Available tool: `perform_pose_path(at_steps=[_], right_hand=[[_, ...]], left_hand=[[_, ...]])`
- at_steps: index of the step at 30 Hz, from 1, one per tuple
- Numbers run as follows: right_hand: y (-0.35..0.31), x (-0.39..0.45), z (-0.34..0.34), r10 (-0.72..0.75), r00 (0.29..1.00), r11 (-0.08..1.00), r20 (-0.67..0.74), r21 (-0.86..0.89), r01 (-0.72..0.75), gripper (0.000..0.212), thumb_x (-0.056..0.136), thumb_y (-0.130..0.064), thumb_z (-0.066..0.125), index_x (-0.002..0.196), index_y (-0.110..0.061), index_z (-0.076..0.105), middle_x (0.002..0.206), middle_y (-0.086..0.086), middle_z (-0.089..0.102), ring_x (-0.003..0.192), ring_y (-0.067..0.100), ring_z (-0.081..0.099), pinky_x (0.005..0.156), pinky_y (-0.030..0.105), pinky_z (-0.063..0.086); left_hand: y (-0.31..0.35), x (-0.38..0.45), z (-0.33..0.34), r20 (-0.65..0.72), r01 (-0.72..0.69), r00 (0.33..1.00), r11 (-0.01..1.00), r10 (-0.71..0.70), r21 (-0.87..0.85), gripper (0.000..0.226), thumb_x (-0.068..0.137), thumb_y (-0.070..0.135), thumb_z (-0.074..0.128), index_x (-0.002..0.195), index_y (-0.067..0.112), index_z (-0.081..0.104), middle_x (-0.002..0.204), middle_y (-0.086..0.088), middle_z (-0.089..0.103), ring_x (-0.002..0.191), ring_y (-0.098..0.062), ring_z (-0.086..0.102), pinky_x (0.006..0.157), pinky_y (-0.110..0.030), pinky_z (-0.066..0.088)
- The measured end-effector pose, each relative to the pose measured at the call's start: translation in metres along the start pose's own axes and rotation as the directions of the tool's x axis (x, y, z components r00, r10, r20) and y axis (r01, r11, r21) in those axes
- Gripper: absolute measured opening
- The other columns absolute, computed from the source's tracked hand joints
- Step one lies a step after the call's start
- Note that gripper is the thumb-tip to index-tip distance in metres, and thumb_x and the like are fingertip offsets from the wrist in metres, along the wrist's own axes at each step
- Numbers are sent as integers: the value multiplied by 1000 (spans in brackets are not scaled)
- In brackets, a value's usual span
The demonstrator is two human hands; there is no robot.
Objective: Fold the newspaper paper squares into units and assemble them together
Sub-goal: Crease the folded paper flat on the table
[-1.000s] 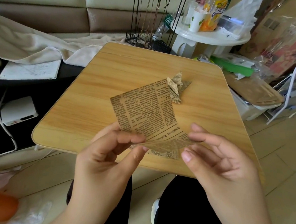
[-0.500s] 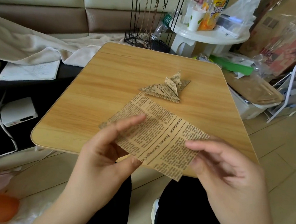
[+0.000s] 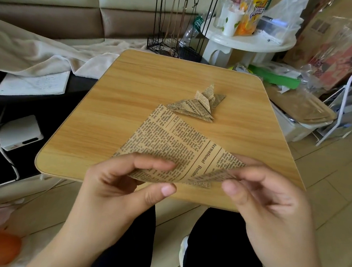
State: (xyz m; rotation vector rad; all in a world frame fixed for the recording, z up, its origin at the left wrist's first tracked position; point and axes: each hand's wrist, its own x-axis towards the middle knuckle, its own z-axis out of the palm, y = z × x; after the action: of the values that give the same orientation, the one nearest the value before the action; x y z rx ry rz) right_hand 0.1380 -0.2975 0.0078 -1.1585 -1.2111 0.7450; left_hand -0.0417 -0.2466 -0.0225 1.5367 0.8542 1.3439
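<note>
A square of tan newspaper-print paper (image 3: 176,142) hangs over the near edge of the wooden table (image 3: 137,82), its near corner curling up toward me. My left hand (image 3: 120,184) pinches its lower left edge between thumb and forefinger. My right hand (image 3: 259,197) pinches the curled-up right corner. Beyond the sheet, folded newspaper units (image 3: 199,103) lie on the table in a small pointed cluster.
A black wire rack (image 3: 179,21) stands behind the table. A white round side table (image 3: 250,43) with cups and a snack bag is at the back right. A white box (image 3: 20,132) with a cable lies left; plastic bins and bags crowd the right.
The sheet was turned and laid flatter half a second ago. Now its far corner points away from me and my right hand has lifted the near right corner up.
</note>
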Motion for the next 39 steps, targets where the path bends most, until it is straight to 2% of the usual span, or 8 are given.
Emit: perform_pose_path(at_steps=[4, 7, 13, 17, 25, 28, 32, 39], right_hand=[[-3, 2, 9, 121, 987, 989, -107, 100, -110, 14, 61, -19, 82, 65, -16, 69, 67, -3, 73, 64, 2, 68, 61, 8, 48], [2, 6, 16, 226, 955, 967, -192, 166, -195, 20, 59, -28, 75, 63, -11, 66, 63, 0, 70, 60, 8, 66, 61, 14, 51], [7, 17, 23, 262, 930, 957, -257, 193, -217, 23, 62, -26, 74, 77, -19, 58, 64, -1, 69, 53, 9, 61, 57, 19, 52], [9, 21, 22, 271, 926, 957, -262, 176, -230, 29, 62, -29, 74, 85, -23, 58, 67, -2, 70, 53, 8, 59, 58, 17, 50], [10, 25, 14, 215, 959, 975, -184, 88, -202, 33, 59, -32, 76, 87, -25, 60, 62, -2, 67, 56, 7, 53, 56, 17, 45], [9, 27, 7, 211, 976, 977, -51, 32, -210, 35, 59, -31, 82, 88, -27, 64, 68, 1, 69, 61, 10, 55, 60, 21, 46], [7, 27, 2, 181, 981, 983, 67, -6, -181, 36, 59, -30, 85, 89, -35, 67, 71, -1, 70, 66, 16, 56, 66, 28, 48], [4, 24, 3, 118, 989, 992, 86, -59, -113, 32, 60, -24, 83, 87, -31, 67, 68, -3, 66, 61, 2, 57, 60, 15, 47]], left_hand=[[2, -1, 13, -66, 89, 992, 958, -111, -273, 29, 54, 46, 85, 68, 25, 72, 73, -5, 71, 75, -25, 65, 77, -39, 52], [2, 1, 29, -141, 191, 944, 843, -298, -503, 26, 50, 16, 88, 62, 21, 66, 70, -1, 69, 69, -16, 66, 72, -30, 57], [12, 7, 42, -277, 225, 835, 754, -476, -618, 65, 56, 1, 74, 111, 29, 52, 86, -10, 71, 70, -19, 67, 63, -25, 55], [14, 8, 45, -269, 241, 816, 725, -511, -645, 73, 54, 3, 70, 118, 30, 50, 102, -15, 70, 73, -20, 69, 63, -25, 55], [8, 9, 25, -23, 442, 837, 700, -547, -562, 52, 48, 9, 78, 95, 21, 60, 83, -3, 74, 70, -14, 70, 69, -28, 54], [5, 19, -2, 158, 541, 833, 720, -530, -435, 82, 23, 33, 96, 98, 21, 66, 93, -9, 74, 78, -19, 71, 65, -27, 56], [5, 34, -17, 306, 582, 807, 766, -504, -272, 103, 26, 47, 93, 121, 33, 56, 113, -11, 68, 102, -25, 67, 82, -30, 54], [14, 41, -4, 325, 464, 849, 882, -417, -81, 43, 49, 8, 90, 86, 21, 74, 78, -4, 65, 70, -14, 63, 62, -18, 53]])
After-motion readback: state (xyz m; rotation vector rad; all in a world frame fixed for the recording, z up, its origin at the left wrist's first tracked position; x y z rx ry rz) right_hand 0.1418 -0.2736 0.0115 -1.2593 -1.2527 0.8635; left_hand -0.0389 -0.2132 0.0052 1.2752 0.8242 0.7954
